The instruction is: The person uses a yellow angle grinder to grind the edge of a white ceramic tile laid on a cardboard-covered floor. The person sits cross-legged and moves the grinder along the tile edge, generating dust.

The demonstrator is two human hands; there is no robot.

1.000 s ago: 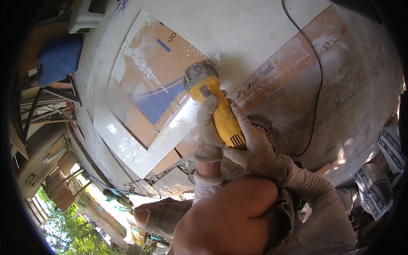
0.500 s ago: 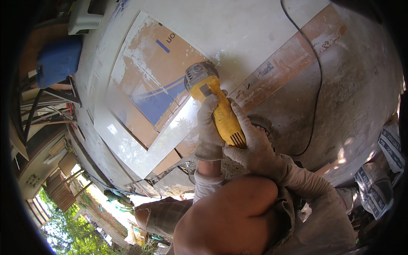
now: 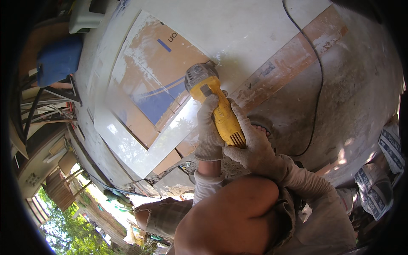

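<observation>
A yellow angle grinder (image 3: 223,112) with a grey metal head lies tilted in both my gloved hands. My left hand (image 3: 208,127) is closed around its body from the left, the thumb near the dark switch. Around the rear end, by the vent slots, my right hand (image 3: 255,144) is closed. The grinder's head meets the edge of a large pale panel (image 3: 155,155) with a rectangular opening; its disc is mostly hidden. Brown cardboard (image 3: 174,49) with blue print, dusted white, lies under and beside the panel.
A black cord (image 3: 319,85) curves across the dusty concrete floor at right. One long cardboard strip (image 3: 289,63) runs diagonally there. Printed bags (image 3: 374,191) stand at the right edge. On the left are a blue container (image 3: 59,61) and dark metal frames (image 3: 46,97). My bent knee (image 3: 229,212) is close below.
Almost nothing differs. Both hands keep their hold on the angle grinder, which stays at nearly the same spot; pale dust by its head looks slightly altered.
</observation>
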